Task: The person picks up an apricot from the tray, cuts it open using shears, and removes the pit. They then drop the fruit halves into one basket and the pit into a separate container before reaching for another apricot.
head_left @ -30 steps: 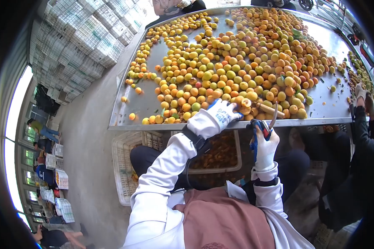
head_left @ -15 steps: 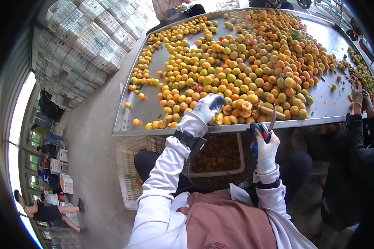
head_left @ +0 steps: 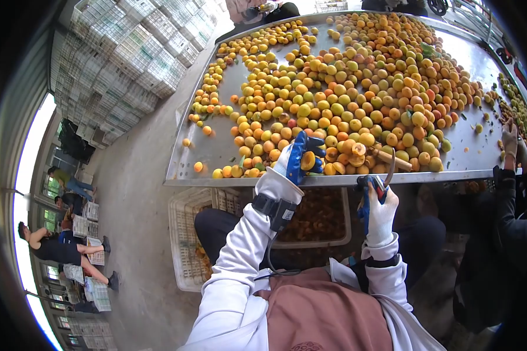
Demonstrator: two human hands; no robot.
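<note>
Orange and yellow-green round fruits (head_left: pixel 339 93) lie heaped on a metal table (head_left: pixel 263 181). Over its near edge, my left hand (head_left: pixel 301 158), in a white and blue glove, holds a cut fruit half (head_left: pixel 307 161) with its orange inside facing up. My right hand (head_left: pixel 379 210), also gloved, is closed around a tool with a curved blade (head_left: pixel 390 167) that points up, just in front of the table edge. Between and beyond the hands are a split fruit (head_left: pixel 358 153) and a wooden handle-like piece (head_left: pixel 394 160) lying among the fruits.
Below the table edge stand a white plastic crate (head_left: pixel 184 245) and a bin of dark orange pieces (head_left: pixel 313 222). A co-worker's gloved hands (head_left: pixel 512 143) are at the right. Another person sits across the table. Stacked crates (head_left: pixel 129 52) and more people are at the left.
My left hand has turned, so the fruit half in it now shows clearly. The whole view has shifted slightly. My right hand still holds the bladed tool in nearly the same place.
</note>
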